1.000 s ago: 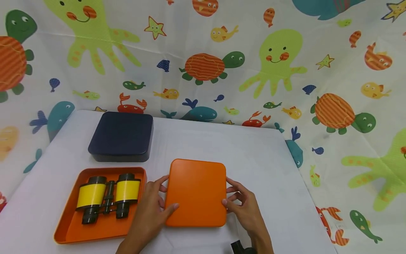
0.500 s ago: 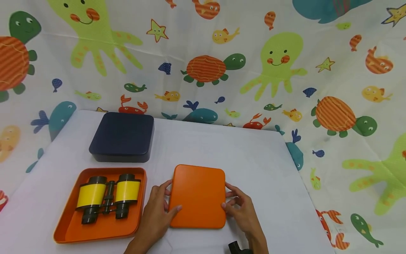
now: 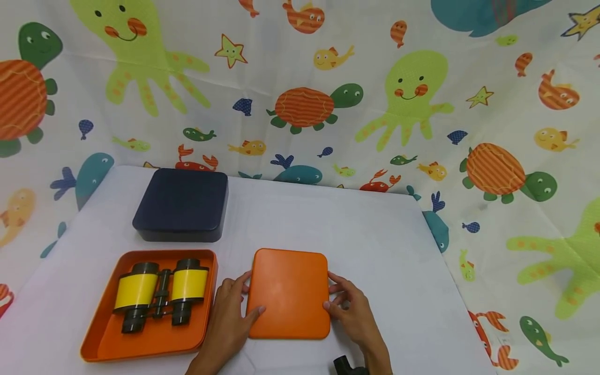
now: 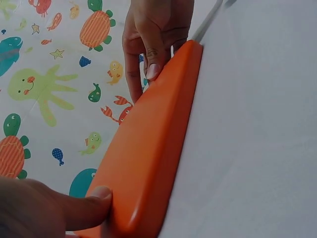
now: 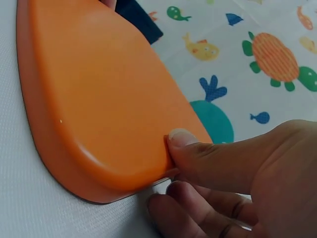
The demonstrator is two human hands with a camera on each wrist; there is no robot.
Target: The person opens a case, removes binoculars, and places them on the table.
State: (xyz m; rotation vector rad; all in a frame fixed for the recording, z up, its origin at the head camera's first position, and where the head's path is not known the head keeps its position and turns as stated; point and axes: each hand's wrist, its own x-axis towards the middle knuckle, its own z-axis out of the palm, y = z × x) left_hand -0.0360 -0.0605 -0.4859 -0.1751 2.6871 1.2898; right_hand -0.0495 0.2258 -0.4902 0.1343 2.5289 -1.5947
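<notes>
A shallow orange box lid [image 3: 288, 294] with rounded corners lies smooth side up, close over the white table, in the head view's lower middle. My left hand [image 3: 229, 317] grips its left edge, thumb on top and fingers along the side. At the right edge my right hand [image 3: 351, 312] pinches the lid, its thumb [image 5: 185, 141] over the rim and the fingers curled below. The lid's low side wall [image 4: 171, 144] shows in the left wrist view. Its underside is hidden.
Left of the lid, an orange tray [image 3: 108, 344] holds yellow and black binoculars [image 3: 161, 291]. A dark blue box [image 3: 183, 200] stands behind the tray. The white table [image 3: 375, 245] meets a sea-animal print cloth [image 3: 342, 140] at its back edge. A black device [image 3: 347, 367] is at the right wrist.
The orange lid has come down toward the table and slightly toward me, with both hands moving along on its sides. Tray, binoculars and blue box have stayed put.
</notes>
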